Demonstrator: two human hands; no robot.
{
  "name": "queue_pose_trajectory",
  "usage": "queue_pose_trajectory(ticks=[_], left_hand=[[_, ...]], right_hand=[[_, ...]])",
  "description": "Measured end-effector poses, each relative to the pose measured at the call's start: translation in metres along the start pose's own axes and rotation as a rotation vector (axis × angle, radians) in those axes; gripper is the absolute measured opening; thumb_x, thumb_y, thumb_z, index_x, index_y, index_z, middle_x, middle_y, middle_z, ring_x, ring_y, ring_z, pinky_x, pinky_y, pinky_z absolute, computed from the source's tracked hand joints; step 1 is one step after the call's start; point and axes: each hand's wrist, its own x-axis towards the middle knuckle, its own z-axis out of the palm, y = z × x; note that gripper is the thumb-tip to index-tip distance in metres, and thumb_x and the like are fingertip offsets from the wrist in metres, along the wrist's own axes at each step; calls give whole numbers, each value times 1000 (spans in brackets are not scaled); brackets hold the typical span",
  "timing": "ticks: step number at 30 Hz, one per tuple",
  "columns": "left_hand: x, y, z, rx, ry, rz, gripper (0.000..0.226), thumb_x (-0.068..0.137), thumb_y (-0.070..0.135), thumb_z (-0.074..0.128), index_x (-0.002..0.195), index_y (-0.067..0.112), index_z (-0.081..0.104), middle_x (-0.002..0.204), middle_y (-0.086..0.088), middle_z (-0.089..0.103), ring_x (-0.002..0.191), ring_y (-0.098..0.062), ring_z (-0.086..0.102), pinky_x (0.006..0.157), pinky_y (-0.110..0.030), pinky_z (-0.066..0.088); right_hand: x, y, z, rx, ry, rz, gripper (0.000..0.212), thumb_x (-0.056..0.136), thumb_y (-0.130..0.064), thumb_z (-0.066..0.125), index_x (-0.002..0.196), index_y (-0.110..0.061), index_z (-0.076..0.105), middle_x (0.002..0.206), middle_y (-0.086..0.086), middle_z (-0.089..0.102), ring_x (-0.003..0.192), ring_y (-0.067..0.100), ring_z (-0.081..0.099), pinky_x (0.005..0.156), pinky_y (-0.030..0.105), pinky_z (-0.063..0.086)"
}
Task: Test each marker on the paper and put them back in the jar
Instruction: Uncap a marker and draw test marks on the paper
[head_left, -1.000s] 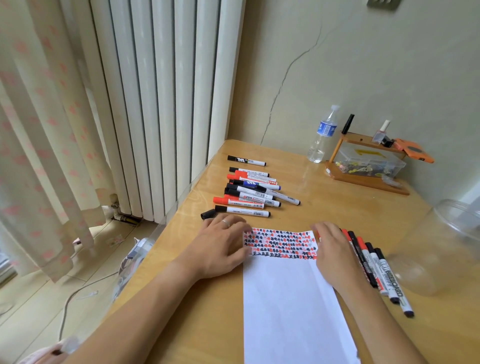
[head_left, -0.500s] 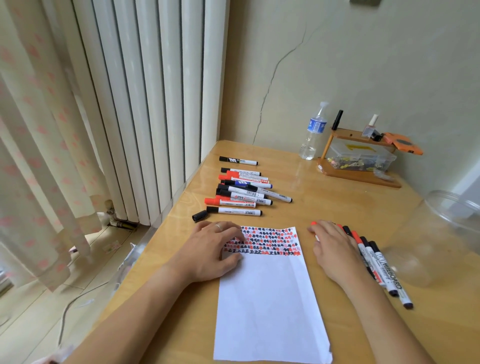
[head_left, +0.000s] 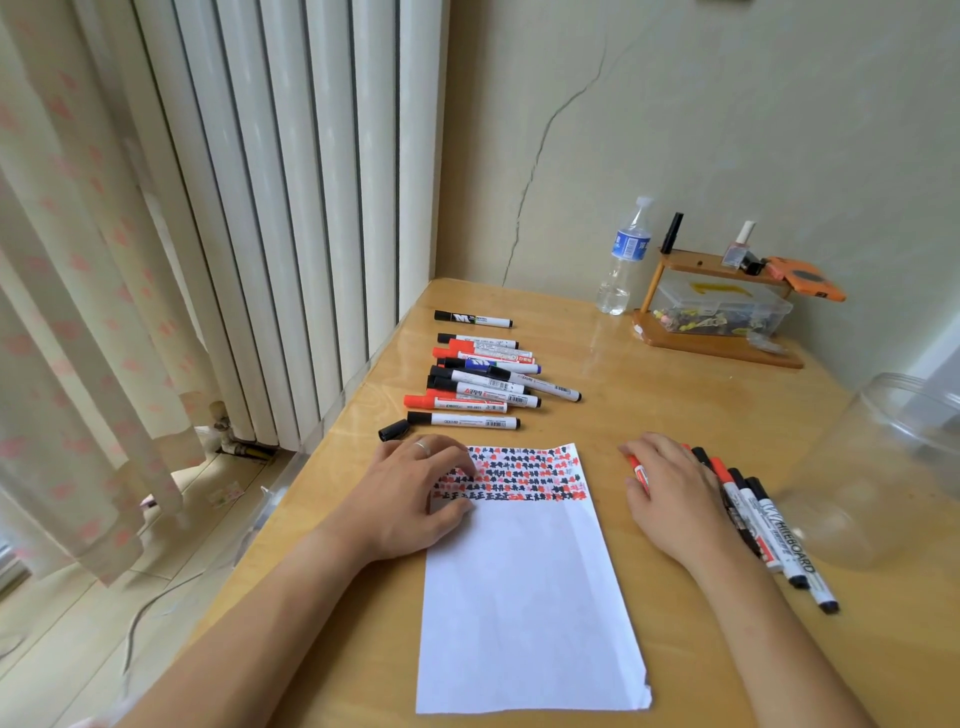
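We see one sheet of paper (head_left: 524, 597) lying flat on the wooden desk (head_left: 649, 405), its top band filled with rows of black and red test marks and the rest of it blank. Our left hand (head_left: 415, 493) rests on the sheet's upper left corner, fingers loosely curved and pressing down, holding nothing; one ring shows on it. Our right hand (head_left: 675, 493) lies flat, fingers relaxed, on a row of markers (head_left: 769, 525) just right of the paper. We count about five there, some black-capped and some red; the hand hides part of the row, so the count is not certain. One red tip sticks out from under the fingers.

Beyond the paper, near the desk's left edge, lies a second group of markers (head_left: 483, 382). We count about nine, stacked close and partly overlapping, mostly black with three red and one blue. The nearest one has no cap on its left end, and one loose black cap (head_left: 393, 429) lies just beside it.

One clear plastic jar (head_left: 883, 467) lies at the desk's right side, its opening toward the far right.

At the back stand one water bottle (head_left: 623, 260) and one small wooden rack (head_left: 717, 312).
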Motion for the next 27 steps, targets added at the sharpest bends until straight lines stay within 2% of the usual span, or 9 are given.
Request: queue_pose_trajectory(ticks=[3,6,9,14,20,24,27], left_hand=[[0,0,0,-8,9,3,39,89,61,47,122,43,56,139,20,48,133,-2,37,106,-29,21],[1,-1,-1,-23,18,-5,39,88,62,47,121,43,58,137,19,48,132,-3,37,105,-29,20],[1,-1,-1,-40,37,-26,37,89,60,47,120,43,58,135,19,48,130,-3,37,105,-29,22],[2,0,1,-20,59,-36,31,92,55,52,120,42,57,130,17,49,127,-4,38,104,-32,26],[1,0,3,-18,79,-31,31,91,55,51,118,41,56,126,16,48,124,-5,38,104,-34,27],[3,-1,3,-15,84,-28,34,88,56,48,117,40,56,125,16,49,120,-6,40,103,-34,28],[3,-1,3,-32,81,-27,31,89,53,52,116,39,57,127,15,48,120,-6,41,105,-35,29]], right_hand=[[2,-14,0,66,38,-43,35,99,-17,57,134,-18,63,143,2,55,134,25,49,112,46,40],[6,-42,-2,151,75,-155,28,101,-14,54,127,-15,64,129,-1,62,120,21,58,100,40,48],[15,-73,1,166,61,-273,25,100,-10,55,121,-16,67,121,-5,66,111,18,61,92,33,48],[39,-112,21,91,46,-459,27,95,-5,60,119,-13,68,114,1,68,108,23,61,95,41,51],[67,-133,42,87,66,-468,28,97,-16,66,125,-14,66,110,4,68,105,26,60,90,41,50],[70,-129,57,93,110,-437,19,88,-19,80,105,-11,76,93,3,60,90,27,56,76,45,54],[63,-125,52,87,152,-438,16,89,-18,77,103,-11,72,93,1,56,90,24,54,76,41,52]])
